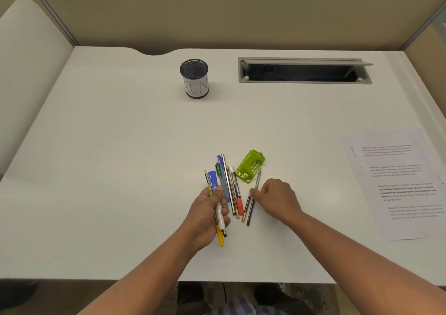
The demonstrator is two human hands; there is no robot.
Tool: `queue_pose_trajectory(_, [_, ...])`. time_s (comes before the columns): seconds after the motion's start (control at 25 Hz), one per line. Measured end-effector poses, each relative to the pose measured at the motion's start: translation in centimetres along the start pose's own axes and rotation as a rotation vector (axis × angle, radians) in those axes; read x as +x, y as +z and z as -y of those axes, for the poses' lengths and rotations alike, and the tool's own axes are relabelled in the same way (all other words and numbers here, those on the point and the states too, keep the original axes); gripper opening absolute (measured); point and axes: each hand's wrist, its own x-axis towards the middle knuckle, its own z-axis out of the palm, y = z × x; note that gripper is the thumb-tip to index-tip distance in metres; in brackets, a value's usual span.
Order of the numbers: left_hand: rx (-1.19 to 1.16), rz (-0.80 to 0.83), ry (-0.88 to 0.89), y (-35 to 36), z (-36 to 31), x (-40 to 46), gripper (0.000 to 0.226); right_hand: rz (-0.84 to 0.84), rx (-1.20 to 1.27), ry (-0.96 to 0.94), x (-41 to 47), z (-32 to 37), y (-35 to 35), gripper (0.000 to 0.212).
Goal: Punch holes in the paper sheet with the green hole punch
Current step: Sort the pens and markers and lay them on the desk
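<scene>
Near the middle of the white table (120,133), the left hand (207,214) is squeezing a bunch of pens (218,208) in a closed fist. More pens and pencils (231,189) are lying loose on the table just beside that fist, at about 1 o'clock from it. The right hand (275,197) is curling its fingers and pinching a gray pencil (254,194) that is lying on the table.

The green hole punch (249,166) is sitting just past the pencil tip, at about 11 o'clock from the right hand. Its long side is pointing from 7 o'clock to 1 o'clock. Nobody is touching it. The right hand is the nearer one, so it looks best placed to reach it, but first it would have to let go of the pencil.

The paper sheet (405,184) is lying flat, well apart, at about 3 o'clock from the right hand, near the table edge. No holes are showing in it, so the punching is not yet begun. A black mesh cup (194,78) is standing far off at 12 o'clock.
</scene>
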Motion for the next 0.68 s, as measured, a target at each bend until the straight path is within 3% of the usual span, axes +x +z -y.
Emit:
queue_pose_trajectory(0.32, [-0.020, -0.025, -0.015, -0.3, 0.2, -0.2, 0.012, 0.099, -0.124, 0.026, 0.5, 0.4, 0.8, 0.053])
queue_pose_trajectory(0.68, [-0.017, -0.051, -0.028, -0.6, 0.2, 0.4, 0.015, 0.159, -0.227, 0.027, 0.7, -0.6, -0.1, 0.026])
